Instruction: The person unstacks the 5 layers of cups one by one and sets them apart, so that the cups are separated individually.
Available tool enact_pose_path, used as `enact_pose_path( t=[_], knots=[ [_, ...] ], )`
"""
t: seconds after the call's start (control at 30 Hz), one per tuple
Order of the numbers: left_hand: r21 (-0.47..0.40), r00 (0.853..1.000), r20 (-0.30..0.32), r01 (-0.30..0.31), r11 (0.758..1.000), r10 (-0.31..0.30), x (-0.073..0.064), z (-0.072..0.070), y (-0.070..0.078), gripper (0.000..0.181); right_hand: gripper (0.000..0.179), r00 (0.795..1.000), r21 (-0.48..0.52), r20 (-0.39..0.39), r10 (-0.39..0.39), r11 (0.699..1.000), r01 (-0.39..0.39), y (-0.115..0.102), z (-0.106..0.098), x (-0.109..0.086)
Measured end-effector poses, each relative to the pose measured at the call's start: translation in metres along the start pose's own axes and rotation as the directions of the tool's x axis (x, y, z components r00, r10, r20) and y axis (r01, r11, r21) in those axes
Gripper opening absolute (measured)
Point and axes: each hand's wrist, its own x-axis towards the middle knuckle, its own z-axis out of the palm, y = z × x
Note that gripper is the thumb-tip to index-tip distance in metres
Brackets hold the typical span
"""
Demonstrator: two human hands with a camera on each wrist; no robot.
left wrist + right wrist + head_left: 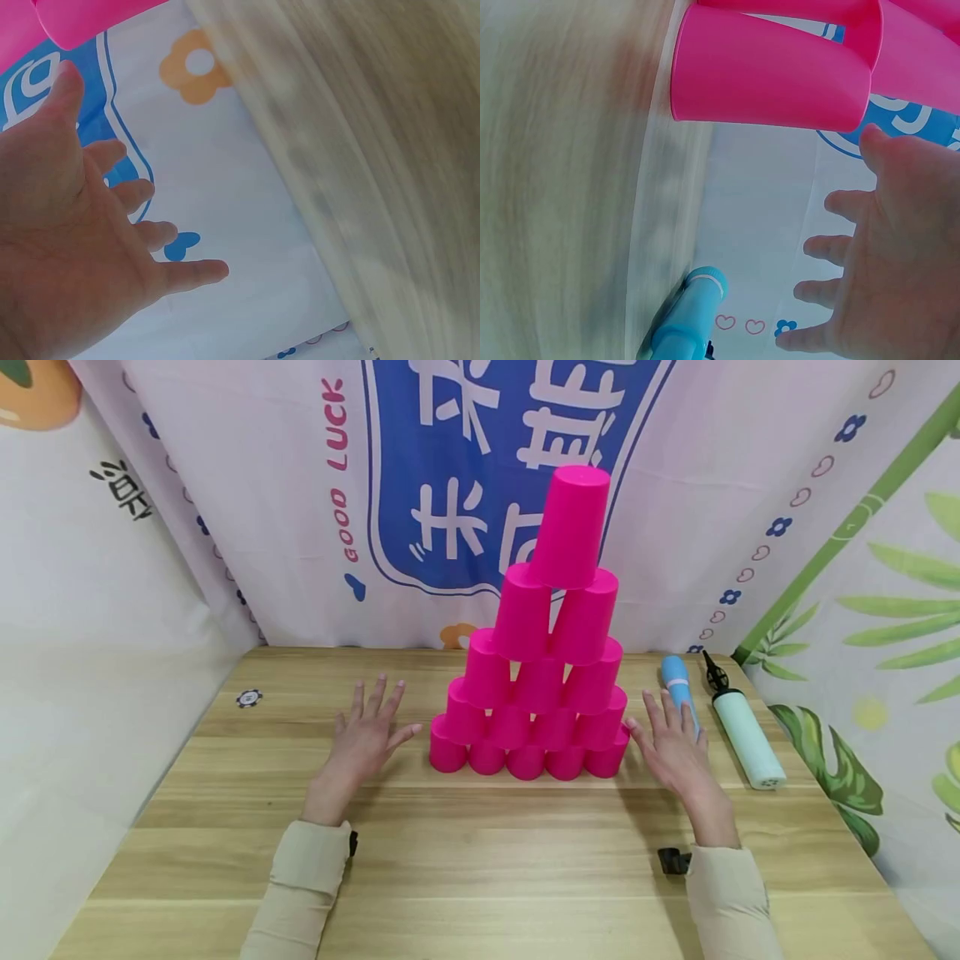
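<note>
A pyramid of upside-down pink cups (536, 685) stands on the wooden table, five tiers high with a single cup (573, 527) on top. To its left, my left hand (363, 743) has its fingers spread and holds nothing. In the left wrist view that hand (82, 217) shows its palm, apart from the pink cups (90, 19) at the top corner. On the other side, my right hand (675, 756) is spread beside the bottom tier, its thumb near the end cup. The right wrist view has this hand (900, 255) below a bottom cup (772, 71); whether the thumb touches is unclear.
A light blue cylinder with a white band (678, 689) lies beyond my right hand. Further right is a mint hand pump (746, 735) with a black nozzle. A small poker chip (249, 698) lies at the table's left. Printed cloth (285, 527) hangs behind the table (487, 877).
</note>
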Motion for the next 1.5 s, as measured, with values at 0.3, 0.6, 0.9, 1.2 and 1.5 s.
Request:
enact_pose_path(
  t=[0.3, 0.6, 0.9, 1.2, 1.5],
  knots=[
    [-0.001, 1.0, -0.01, -0.004, 1.0, 0.004, 0.0, -0.003, 0.003, 0.076, 0.07, 1.0, 0.002, 0.004, 0.001, 1.0, -0.001, 0.002, 0.0, -0.002],
    [-0.03, 1.0, -0.008, -0.015, 0.999, 0.015, 0.002, -0.01, 0.004, 0.075, 0.057, 0.985, 0.222, -0.115, -0.131, 0.963, 0.154, 0.0, -0.016, -0.001],
    [-0.236, 0.985, -0.151, -0.121, 0.964, 0.086, -0.009, -0.037, 0.002, 0.069, 0.075, 0.961, 0.536, 0.04, -0.275, 0.817, 0.212, -0.016, -0.034, -0.001],
    [-0.398, 0.826, -0.521, -0.458, 0.795, 0.216, -0.018, -0.105, 0.062, 0.052, 0.072, 0.957, 0.429, 0.094, -0.274, 0.879, 0.209, -0.016, -0.028, 0.004],
    [-0.488, 0.728, -0.606, -0.658, 0.574, 0.32, 0.011, -0.178, 0.159, 0.058, 0.061, 0.958, 0.388, 0.075, -0.277, 0.893, 0.228, -0.011, -0.013, -0.003]
  ],
)
